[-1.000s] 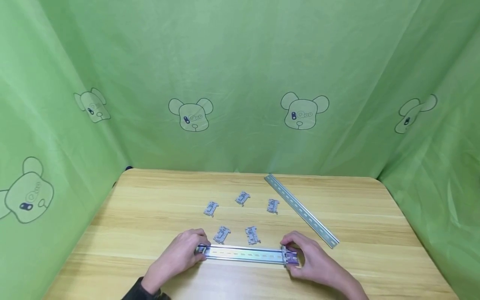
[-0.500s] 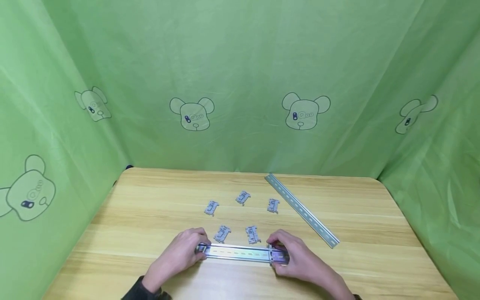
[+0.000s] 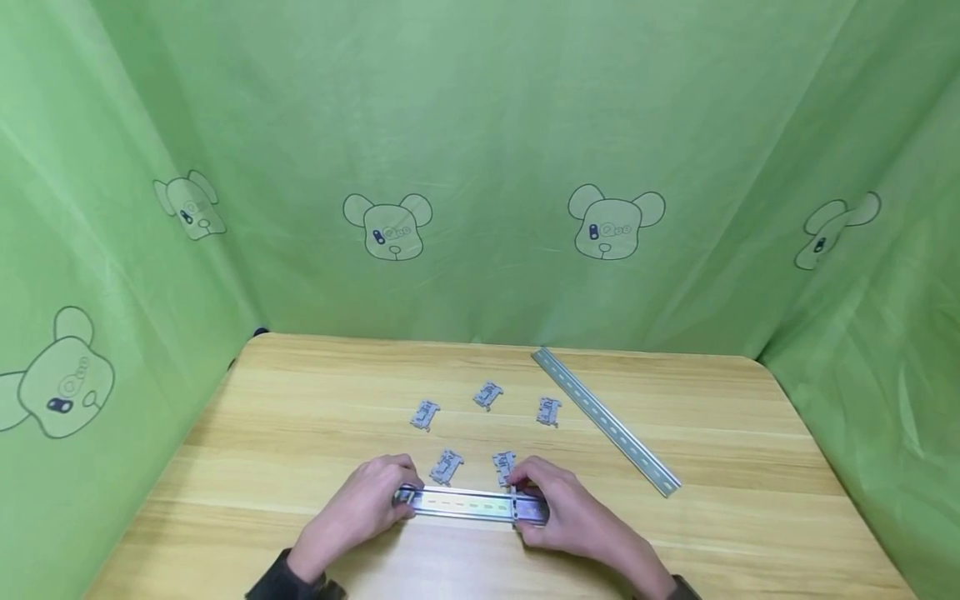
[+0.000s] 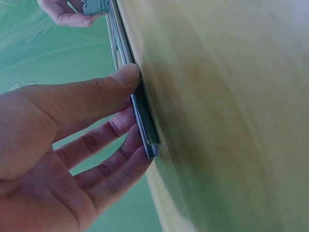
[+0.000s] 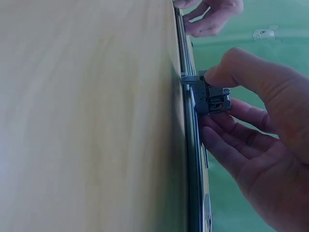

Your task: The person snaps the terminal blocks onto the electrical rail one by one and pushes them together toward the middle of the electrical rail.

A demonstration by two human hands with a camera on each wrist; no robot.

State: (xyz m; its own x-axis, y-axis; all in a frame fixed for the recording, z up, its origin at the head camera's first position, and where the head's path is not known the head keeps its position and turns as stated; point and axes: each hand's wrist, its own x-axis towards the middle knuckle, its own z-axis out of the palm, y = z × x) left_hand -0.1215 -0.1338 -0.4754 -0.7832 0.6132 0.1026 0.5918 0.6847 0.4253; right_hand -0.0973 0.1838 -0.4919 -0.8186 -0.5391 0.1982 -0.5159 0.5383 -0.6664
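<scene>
A slotted metal DIN rail (image 3: 465,504) lies along the front of the table. My left hand (image 3: 363,508) grips its left end, with the thumb on the near edge and fingers on the far side in the left wrist view. On the rail, right of its middle, stands a grey terminal block (image 5: 207,94), upright across it. My right hand (image 3: 566,508) pinches this block between thumb and fingers. The hand covers the rail's right part in the head view. Just beyond the rail, a loose terminal block (image 3: 504,467) lies close to the right fingertips.
Several more grey terminal blocks lie flat on the wooden table (image 3: 300,400), among them one block (image 3: 447,467) near the left hand and another block (image 3: 548,411) farther back. A second DIN rail (image 3: 607,421) lies diagonally at the back right. Green curtain (image 3: 480,167) surrounds the table.
My right hand has slid the terminal block leftward along the rail, from near its right end towards the middle. The left hand keeps its hold on the left end.
</scene>
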